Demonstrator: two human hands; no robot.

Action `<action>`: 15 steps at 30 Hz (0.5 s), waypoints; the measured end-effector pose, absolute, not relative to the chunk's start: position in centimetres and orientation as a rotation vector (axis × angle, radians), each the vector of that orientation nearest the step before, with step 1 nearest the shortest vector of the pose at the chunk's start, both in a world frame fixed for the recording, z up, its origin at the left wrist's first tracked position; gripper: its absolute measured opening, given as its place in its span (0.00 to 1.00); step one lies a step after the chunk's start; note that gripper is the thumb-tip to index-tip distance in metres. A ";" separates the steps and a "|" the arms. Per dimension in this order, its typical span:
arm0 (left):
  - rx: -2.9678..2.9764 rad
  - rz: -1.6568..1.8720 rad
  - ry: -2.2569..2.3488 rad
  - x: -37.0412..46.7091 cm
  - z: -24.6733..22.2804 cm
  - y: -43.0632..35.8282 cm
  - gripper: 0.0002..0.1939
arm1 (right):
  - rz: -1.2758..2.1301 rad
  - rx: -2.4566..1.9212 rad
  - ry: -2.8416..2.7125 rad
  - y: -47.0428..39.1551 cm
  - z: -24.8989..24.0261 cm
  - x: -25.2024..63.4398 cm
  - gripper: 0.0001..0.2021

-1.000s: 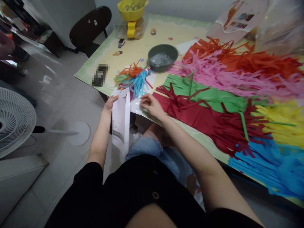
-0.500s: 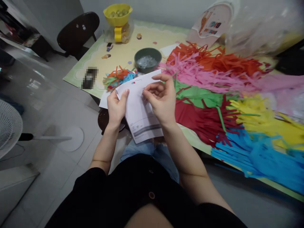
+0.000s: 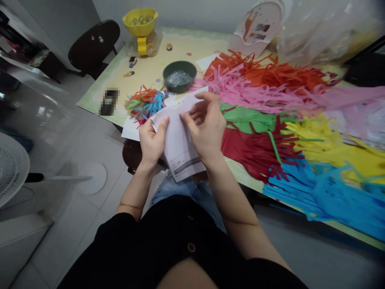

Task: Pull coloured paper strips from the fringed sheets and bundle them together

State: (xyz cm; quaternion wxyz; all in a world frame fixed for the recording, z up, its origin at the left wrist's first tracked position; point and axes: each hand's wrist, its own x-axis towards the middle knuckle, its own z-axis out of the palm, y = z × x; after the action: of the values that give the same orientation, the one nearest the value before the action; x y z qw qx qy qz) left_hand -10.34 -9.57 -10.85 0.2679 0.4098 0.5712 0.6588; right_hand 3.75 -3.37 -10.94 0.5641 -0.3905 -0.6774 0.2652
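A white printed paper (image 3: 180, 148), perhaps folded or layered, is held up in front of me, just off the table's near edge. My left hand (image 3: 154, 138) grips its left side, thumb on the face and fingers behind. Over its right part, my right hand (image 3: 207, 124) is closed in a loose pinch, the thumb close to the sheet; what lies between those fingertips is hidden. Just beyond the paper lies a multicoloured bundle of cut strips (image 3: 147, 102). Behind it stands a dark green bowl (image 3: 179, 84) with clear, shiny small pieces inside.
Fringed sheets in orange, pink (image 3: 240, 88), green, dark red (image 3: 246, 150), yellow and blue (image 3: 319, 196) cover the table's right side. A yellow colander (image 3: 140, 24) sits on a clear container at the back. Left are a chair (image 3: 94, 46) and a fan (image 3: 12, 168).
The view has shifted slightly. My left hand has moved a little right, and the paper's top has bent. The small red-and-blue spot near its top no longer shows; a faint yellowish mark does.
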 end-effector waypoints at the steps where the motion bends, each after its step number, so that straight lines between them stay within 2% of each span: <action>1: 1.075 1.763 1.534 -10.2 -11.3 -9.7 0.19 | 0.533 -0.990 -1.607 -3.3 -11.0 4.7 0.22; 3: 0.986 1.719 1.485 -10.0 -12.6 -9.9 0.20 | 0.500 -1.114 -1.586 -3.3 -11.8 7.1 0.29; 4: 0.932 1.693 1.443 -9.9 -13.3 -9.8 0.21 | 0.634 -1.142 -1.569 -3.4 -12.5 8.4 0.31; 6: 0.863 1.611 1.360 -9.8 -14.7 -9.0 0.23 | 1.119 -1.099 -1.555 -3.8 -14.2 11.0 0.29; 8: 0.970 1.454 1.350 -10.2 -15.3 -7.0 0.23 | 1.431 -1.099 -1.504 -3.9 -15.7 13.3 0.27; 10: 1.229 1.301 1.444 -11.4 -14.7 -3.7 0.20 | 1.456 -1.163 -1.404 -3.0 -16.7 15.3 0.26; 12: 1.443 1.290 1.583 -13.3 -13.6 0.6 0.17 | 1.336 -1.226 -1.304 -0.8 -17.4 16.8 0.25; 15: 1.572 1.193 1.837 -16.8 -12.7 6.5 0.25 | 1.255 -1.265 -1.314 4.7 -18.5 18.0 0.22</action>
State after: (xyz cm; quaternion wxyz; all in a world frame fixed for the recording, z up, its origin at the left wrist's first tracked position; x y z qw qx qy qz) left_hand -16.75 6.51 -12.70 0.2208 0.5688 0.6646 0.4314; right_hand 17.99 4.74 -18.49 0.4471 -0.5110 -0.5309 0.5070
